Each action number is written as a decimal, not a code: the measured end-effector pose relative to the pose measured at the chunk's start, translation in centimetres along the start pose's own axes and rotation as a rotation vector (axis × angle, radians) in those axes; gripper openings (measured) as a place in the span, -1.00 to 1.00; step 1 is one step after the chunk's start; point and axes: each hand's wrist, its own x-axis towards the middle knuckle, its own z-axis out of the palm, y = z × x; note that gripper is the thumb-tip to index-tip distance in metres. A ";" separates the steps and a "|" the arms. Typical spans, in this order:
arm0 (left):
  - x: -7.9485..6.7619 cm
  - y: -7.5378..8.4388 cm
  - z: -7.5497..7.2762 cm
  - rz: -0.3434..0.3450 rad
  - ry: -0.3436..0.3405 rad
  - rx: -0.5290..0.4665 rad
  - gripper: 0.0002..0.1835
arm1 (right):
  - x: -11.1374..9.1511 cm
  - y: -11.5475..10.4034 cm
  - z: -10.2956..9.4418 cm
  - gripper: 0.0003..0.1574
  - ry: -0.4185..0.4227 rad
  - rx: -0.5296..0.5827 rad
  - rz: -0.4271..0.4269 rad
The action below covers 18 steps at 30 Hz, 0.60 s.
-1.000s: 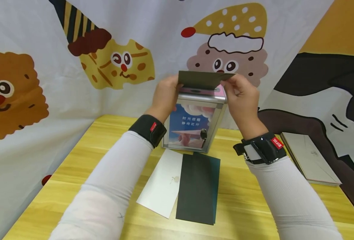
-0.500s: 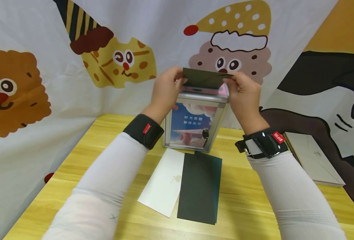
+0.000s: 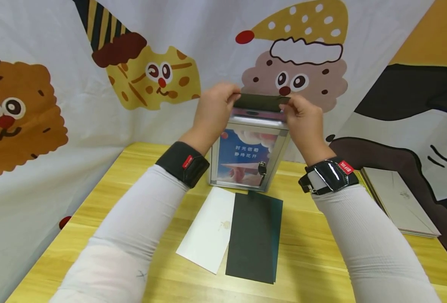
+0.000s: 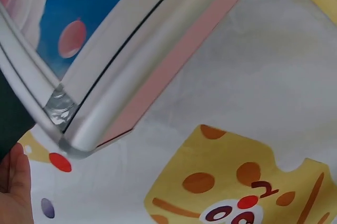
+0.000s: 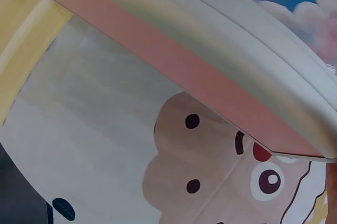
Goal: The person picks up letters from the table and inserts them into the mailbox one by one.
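A dark olive envelope (image 3: 261,102) is held level over the top of a silver-framed mailbox (image 3: 280,155). My left hand (image 3: 216,109) pinches its left end, and the right hand (image 3: 304,122) pinches the other end between thumb and fingers. Below the envelope, part of the pink box top and a dark slot (image 3: 252,112) show. In the left wrist view, the fingers (image 4: 20,174) and a dark piece of the envelope (image 4: 11,111) appear at the left edge, beside the box corner. Only a sliver of the right hand (image 5: 331,197) enters the right wrist view.
In front of the box lie a white envelope (image 3: 208,231), a black one (image 3: 250,240) and a dark teal one (image 3: 278,227) on the yellow wooden table (image 3: 314,261). A stack of pale envelopes (image 3: 399,202) sits at the right. A cartoon-printed cloth (image 3: 215,50) hangs behind.
Both hands have brought the olive envelope lower toward the box top, and less of its face shows now. The view has shifted slightly; the envelopes on the table stay put.
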 end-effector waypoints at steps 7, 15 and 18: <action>0.1 -0.6 0.9 -0.007 -0.036 0.023 -0.79 | 0.2 -0.1 -0.3 -0.72 -0.001 0.009 -0.042; 0.2 -1.2 1.7 -0.040 -0.052 0.010 -0.80 | 0.5 -0.5 -0.8 -0.76 -0.051 -0.090 -0.150; 0.3 -1.4 2.0 -0.042 -0.052 0.015 -0.81 | 0.4 -0.2 -0.7 -0.76 -0.105 -0.134 -0.153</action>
